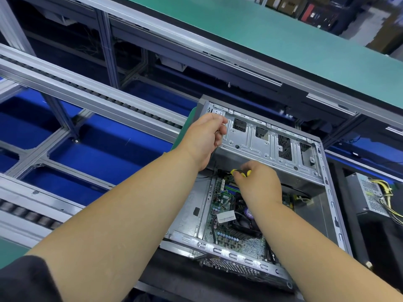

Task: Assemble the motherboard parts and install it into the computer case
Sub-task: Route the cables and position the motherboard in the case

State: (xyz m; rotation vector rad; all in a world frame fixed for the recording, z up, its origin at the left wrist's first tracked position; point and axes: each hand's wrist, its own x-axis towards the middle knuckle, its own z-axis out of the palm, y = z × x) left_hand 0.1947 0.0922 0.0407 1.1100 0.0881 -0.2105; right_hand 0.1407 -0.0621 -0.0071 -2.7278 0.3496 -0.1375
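Motherboard (226, 216) seated inside the open computer case (327, 192). Left hand (205, 138) fingers curl round the drive cage (268, 142) edge; right hand (257, 184) pinches a yellow-handled screwdriver (239, 172). Keep the driver square, the case steadied.

Grey aluminium conveyor frame (91, 99) runs across left side, roller rail (28, 216) lower left. Blue floor (104, 158) visible under frame. Green-topped counter (272, 33) along upper right. Stacked cardboard boxes (290, 5) far top right, blurred. Power supply unit (368, 192) with yellow cables (387, 192) at right edge.
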